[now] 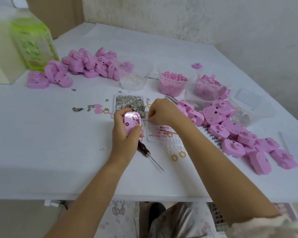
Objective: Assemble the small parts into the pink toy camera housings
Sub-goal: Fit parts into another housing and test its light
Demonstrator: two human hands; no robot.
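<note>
Fingers [137,130] of left hand [124,138] gripped pink camera shell [132,121] above counter [58,134]. Right hand [162,110] bunched by metal bits [131,102]; holding one? Couldn't tell. Shell looked light, hard; hold edges.

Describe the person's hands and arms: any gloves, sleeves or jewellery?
The left hand and right hand are bare: no gloves, rings or watch visible. Forearms are uncovered; a pale, fuzzy sleeve begins near the right elbow.

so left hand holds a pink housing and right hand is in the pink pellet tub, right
No: the left hand does hold a pink housing, but the right hand is by the tray of metal parts, per the head view.
</note>
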